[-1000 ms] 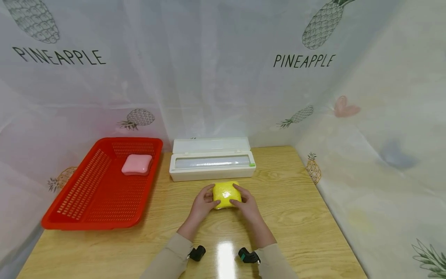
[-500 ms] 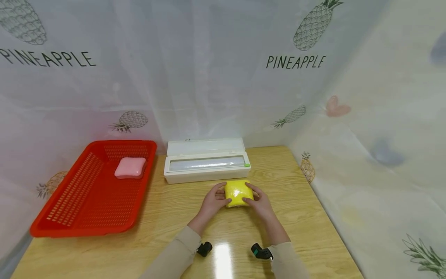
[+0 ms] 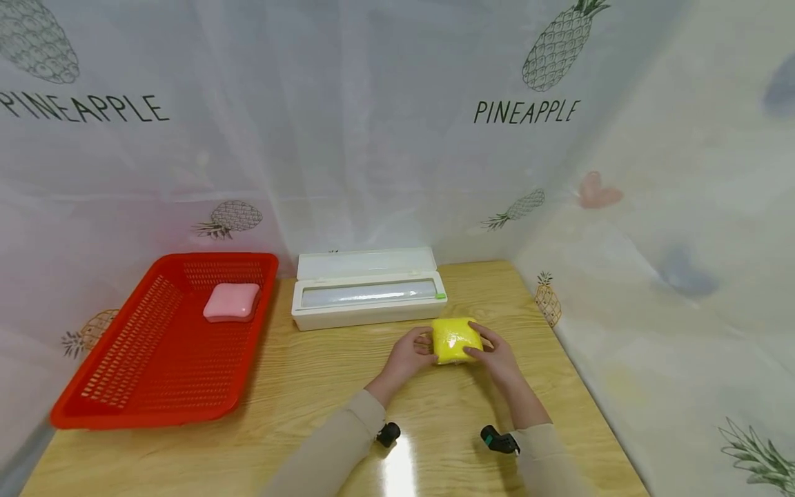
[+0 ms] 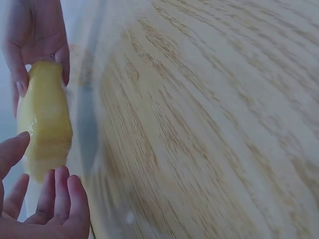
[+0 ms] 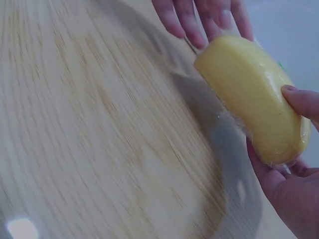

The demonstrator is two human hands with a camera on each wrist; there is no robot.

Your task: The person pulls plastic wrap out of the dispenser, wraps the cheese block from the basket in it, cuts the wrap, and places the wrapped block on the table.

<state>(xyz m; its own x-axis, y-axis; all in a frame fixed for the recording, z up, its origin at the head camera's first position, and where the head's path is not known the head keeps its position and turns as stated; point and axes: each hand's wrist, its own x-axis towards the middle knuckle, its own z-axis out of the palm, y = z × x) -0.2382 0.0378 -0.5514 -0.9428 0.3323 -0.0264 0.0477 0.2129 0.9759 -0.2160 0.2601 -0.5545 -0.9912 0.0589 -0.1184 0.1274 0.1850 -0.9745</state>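
A yellow rounded block (image 3: pixel 456 340), shaped like a bar of soap and wrapped in shiny clear film, is off the table in front of the white box. My right hand (image 3: pixel 499 359) grips its right end; in the right wrist view the thumb (image 5: pixel 301 102) lies on its face and fingers are underneath. My left hand (image 3: pixel 406 359) is at the block's left end. In the left wrist view its fingers (image 4: pixel 62 196) are spread and loosely bent around that end, not clasping it. Loose film edges show along the block's underside (image 5: pixel 239 122).
Behind the hands stands a white cling film dispenser (image 3: pixel 369 316), lid (image 3: pixel 366 262) raised, with a film roll (image 3: pixel 369 293) inside. On the left, a red plastic basket (image 3: pixel 161 414) holds a pink block (image 3: pixel 231 301). Printed curtains border the wooden table (image 3: pixel 310 373).
Both hands have moved right across the table with the yellow block. The left hand's hold has loosened, its thumb coming off the block's face. The basket and dispenser shift only with the head view.
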